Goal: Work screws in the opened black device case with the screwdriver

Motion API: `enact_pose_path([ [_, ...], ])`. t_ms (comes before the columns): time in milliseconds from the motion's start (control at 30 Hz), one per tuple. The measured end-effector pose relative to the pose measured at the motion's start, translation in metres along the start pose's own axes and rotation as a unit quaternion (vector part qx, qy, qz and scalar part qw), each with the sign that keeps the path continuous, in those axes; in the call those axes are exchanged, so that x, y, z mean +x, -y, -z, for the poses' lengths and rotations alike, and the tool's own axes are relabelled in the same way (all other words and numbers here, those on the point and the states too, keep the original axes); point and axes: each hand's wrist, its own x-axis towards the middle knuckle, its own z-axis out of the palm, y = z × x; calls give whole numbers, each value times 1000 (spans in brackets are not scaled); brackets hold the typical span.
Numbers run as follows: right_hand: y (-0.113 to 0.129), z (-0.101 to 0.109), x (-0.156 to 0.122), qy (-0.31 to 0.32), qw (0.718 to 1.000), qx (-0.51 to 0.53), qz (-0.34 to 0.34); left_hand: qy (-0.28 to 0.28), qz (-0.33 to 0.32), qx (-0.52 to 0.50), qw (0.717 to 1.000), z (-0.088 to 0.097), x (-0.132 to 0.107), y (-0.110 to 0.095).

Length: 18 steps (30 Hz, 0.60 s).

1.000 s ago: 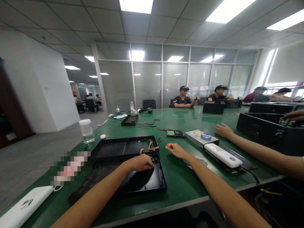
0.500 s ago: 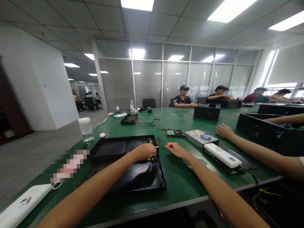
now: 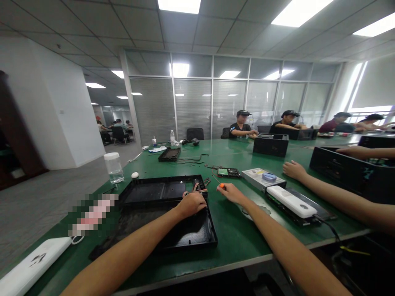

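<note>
The left hand [image 3: 191, 204] is curled shut over the far rim of the black shell [image 3: 185, 240], just below the coloured wires [image 3: 195, 189], and the right hand [image 3: 232, 193] grips an orange screwdriver [image 3: 220, 185] over the green table [image 3: 237, 236]; I judge the shell is being steadied, and the next move calls for aiming the tip carefully.

Ceiling panels [image 3: 179, 5] are flooding the room with bright, even white light, and the nearest ones are blowing out to pure white. Daylight is pouring through the window [image 3: 367, 86] on the right and washing out that corner. The green table [image 3: 234, 230] is showing only faint, soft shadows, while the black tray [image 3: 185, 234] is catching a dull sheen. The wide lens is bending straight lines and stretching whatever is lying near the lower corners. A pixelated patch [image 3: 92, 213] is masking one spot
</note>
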Motion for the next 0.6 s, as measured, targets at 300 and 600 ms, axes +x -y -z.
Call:
enact_pose_path([
  [300,4,2,-3,18,999,23,-23,39,-79,-40,995,11,0,-1],
  [600,8,16,0,-68,971,209,-94,43,-70,-96,992,15,0,-1],
])
